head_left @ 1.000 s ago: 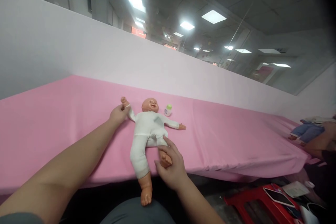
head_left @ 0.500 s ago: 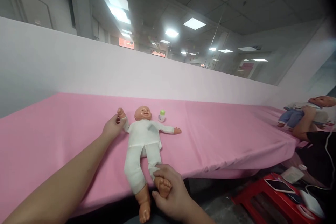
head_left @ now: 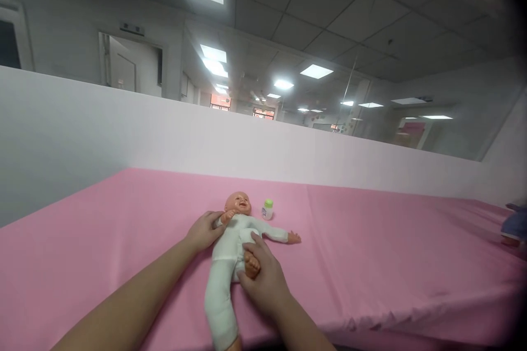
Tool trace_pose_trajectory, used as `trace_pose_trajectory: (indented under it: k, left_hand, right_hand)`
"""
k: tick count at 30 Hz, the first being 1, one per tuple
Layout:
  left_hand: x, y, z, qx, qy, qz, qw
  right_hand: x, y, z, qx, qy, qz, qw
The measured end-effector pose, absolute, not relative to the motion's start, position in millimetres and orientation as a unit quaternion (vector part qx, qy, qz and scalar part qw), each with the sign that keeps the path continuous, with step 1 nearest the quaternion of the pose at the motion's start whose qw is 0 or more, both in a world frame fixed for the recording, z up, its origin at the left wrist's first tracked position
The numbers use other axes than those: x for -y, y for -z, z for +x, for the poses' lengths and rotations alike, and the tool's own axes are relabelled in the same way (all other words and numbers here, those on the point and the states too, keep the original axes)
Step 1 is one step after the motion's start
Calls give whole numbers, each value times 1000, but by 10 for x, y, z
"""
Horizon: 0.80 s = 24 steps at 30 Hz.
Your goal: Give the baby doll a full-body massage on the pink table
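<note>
A baby doll (head_left: pixel 224 263) in white clothes lies on its back on a pink-covered table (head_left: pixel 370 252), head toward the wall. My left hand (head_left: pixel 205 232) grips the doll's arm on the left, which is bent so its small hand rests near the chin. With my right hand (head_left: pixel 265 276) I hold the doll's foot (head_left: pixel 252 265), its leg folded up over the belly. The doll's other arm stretches out to the right, and its other leg extends toward me, the foot cut off by the frame's bottom.
A small bottle with a green cap (head_left: pixel 267 210) stands right of the doll's head. Behind the table runs a low white wall (head_left: pixel 247 145) with glass above it. Part of another doll (head_left: pixel 514 227) shows at the right edge.
The doll's leg in my right hand has been pushed up over its belly, and its arm in my left hand brought inward to the chest. The view has tilted up.
</note>
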State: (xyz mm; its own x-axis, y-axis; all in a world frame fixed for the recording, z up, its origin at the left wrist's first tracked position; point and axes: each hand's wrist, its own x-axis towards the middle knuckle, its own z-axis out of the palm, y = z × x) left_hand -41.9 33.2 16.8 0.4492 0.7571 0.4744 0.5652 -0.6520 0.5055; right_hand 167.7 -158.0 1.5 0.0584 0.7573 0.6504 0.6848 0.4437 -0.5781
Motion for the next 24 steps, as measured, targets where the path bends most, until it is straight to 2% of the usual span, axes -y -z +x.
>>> trace_pose_trajectory:
  k: [7, 15, 21, 24]
  left_hand:
    - [-307, -173, -402, -421, -353, 819, 165]
    - [-401, -134, -438, -446, -404, 749, 278]
    - [-545, -100, -454, -517, -544, 530, 395]
    - [-619, -102, -492, -532, -575, 478, 397]
  right_hand:
    - [1409, 69, 1611, 684, -24, -530, 501]
    - [2082, 169, 1653, 716, -53, -467, 516]
    - [2499, 439, 1705, 740, -78, -449, 495]
    - [2570, 581, 1736, 741, -69, -458, 487]
